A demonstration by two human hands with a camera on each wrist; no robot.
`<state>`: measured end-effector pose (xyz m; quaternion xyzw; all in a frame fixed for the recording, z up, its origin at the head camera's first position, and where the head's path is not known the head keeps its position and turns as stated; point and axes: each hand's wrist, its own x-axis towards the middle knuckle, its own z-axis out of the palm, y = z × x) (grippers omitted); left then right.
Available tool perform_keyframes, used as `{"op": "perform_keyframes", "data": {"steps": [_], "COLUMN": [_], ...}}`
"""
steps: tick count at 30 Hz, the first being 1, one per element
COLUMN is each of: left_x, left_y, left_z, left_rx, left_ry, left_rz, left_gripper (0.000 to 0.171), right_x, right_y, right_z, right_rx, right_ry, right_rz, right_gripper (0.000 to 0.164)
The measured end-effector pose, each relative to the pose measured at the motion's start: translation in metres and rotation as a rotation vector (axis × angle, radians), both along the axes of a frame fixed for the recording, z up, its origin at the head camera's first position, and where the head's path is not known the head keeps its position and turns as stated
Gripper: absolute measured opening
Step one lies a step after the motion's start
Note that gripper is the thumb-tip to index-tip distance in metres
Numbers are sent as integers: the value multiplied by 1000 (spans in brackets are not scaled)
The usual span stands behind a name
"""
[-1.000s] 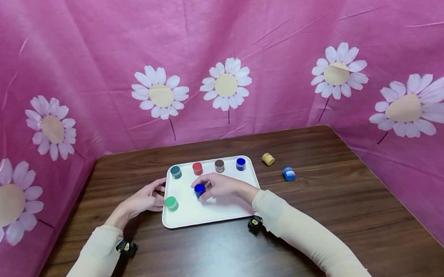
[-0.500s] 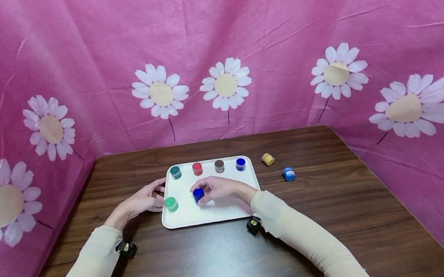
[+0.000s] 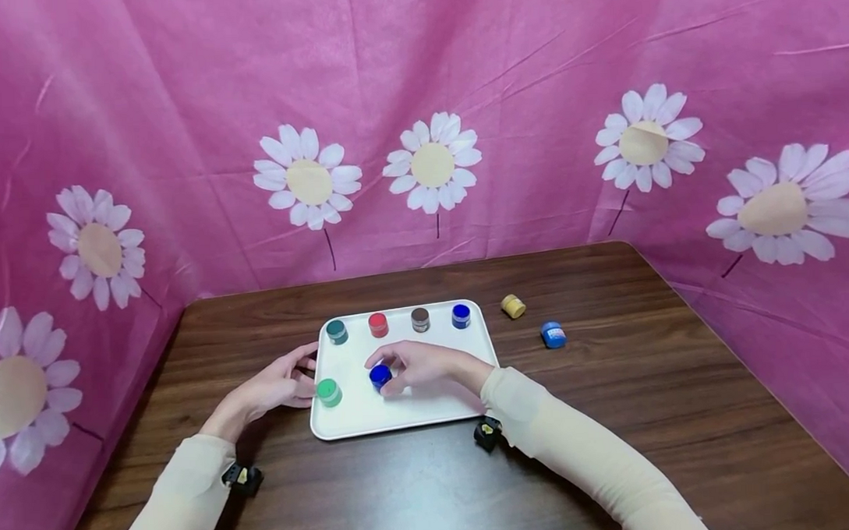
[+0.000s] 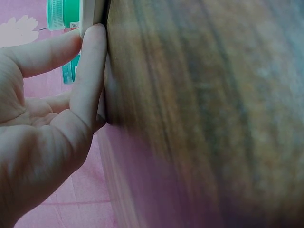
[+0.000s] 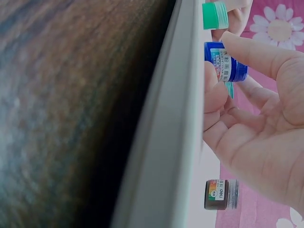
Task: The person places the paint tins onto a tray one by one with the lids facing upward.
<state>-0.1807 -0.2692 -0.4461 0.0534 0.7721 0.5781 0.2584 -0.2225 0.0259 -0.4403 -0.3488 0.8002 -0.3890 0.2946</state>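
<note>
A dark blue paint jar stands upright over the white tray, and my right hand holds it between thumb and fingers. In the right wrist view the thumb lies against the lid of this jar, its base right at the tray's surface. My left hand pinches the tray's left rim; the left wrist view has the thumb on top and a finger along the outer side. Near that thumb sits a green paint jar, left of the blue one.
Along the tray's far side stand a dark green jar, a red jar, a brown jar and another blue jar. Right of the tray, a yellow jar and a lighter blue jar lie on their sides on the wooden table.
Over the last second my right hand has brought the dark blue jar slightly nearer and lower onto the tray. The left hand has stayed at the rim.
</note>
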Motion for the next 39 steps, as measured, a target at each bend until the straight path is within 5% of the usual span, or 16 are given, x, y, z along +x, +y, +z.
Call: {"op": "perform_keyframes", "data": {"steps": [28, 33, 39], "left_x": [2, 2, 2], "left_y": [1, 2, 1], "left_z": [-1, -1, 1], "left_rx": [2, 6, -1], "left_ry": [6, 0, 3], "left_rz": [-9, -9, -14], "left_gripper": [89, 89, 89], "right_x": [3, 2, -2], "right_y": [9, 23, 58], "right_z": [3, 14, 40], "right_rx": [-13, -73, -132], "right_ry": [-58, -146, -99], "right_rz": [6, -18, -42], "right_gripper": [50, 52, 49]}}
